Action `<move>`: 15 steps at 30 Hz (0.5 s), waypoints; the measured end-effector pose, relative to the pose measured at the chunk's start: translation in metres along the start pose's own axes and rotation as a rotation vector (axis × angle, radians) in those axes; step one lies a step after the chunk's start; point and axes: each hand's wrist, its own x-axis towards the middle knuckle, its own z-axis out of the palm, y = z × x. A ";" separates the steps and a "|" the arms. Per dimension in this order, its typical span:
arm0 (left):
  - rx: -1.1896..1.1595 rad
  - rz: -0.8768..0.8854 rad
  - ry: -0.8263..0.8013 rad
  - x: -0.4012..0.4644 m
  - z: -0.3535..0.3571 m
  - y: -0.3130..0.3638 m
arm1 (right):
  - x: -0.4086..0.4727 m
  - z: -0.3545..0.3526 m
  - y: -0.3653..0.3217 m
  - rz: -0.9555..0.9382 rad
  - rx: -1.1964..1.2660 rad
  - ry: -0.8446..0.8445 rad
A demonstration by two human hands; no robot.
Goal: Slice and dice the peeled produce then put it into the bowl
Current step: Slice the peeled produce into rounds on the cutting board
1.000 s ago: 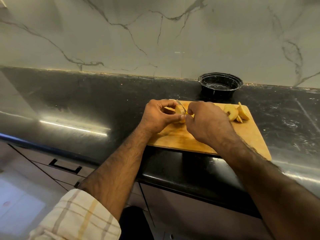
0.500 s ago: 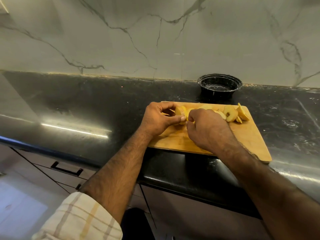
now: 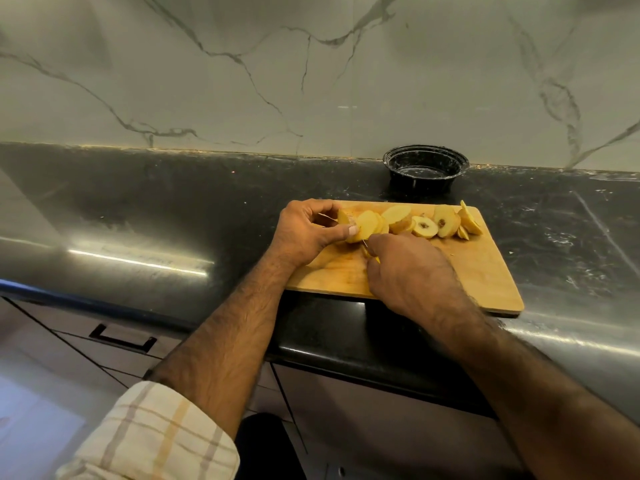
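Observation:
A wooden cutting board [image 3: 467, 271] lies on the black counter. Along its far edge sits a row of yellow peeled produce slices [image 3: 424, 225], some showing a seed core. My left hand [image 3: 308, 233] grips the uncut end piece [image 3: 363, 225] at the row's left, thumb pressed on it. My right hand [image 3: 412, 275] is curled around a knife [image 3: 365, 245]; only a sliver of blade and yellow handle shows beside the piece. A black bowl [image 3: 426, 168] stands behind the board against the wall, with no produce in it.
The black counter [image 3: 173, 216] stretches left and right of the board. A marble wall rises directly behind the bowl. The board's near edge overhangs the counter front slightly. Drawers with a dark handle [image 3: 121, 339] lie below left.
The knife has come down through the produce and my right hand has drawn back toward me. More slices now fan out in a row to the right of my left hand.

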 end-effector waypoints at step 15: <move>-0.009 0.014 -0.008 -0.001 0.000 -0.003 | -0.004 -0.002 0.000 -0.008 0.148 0.250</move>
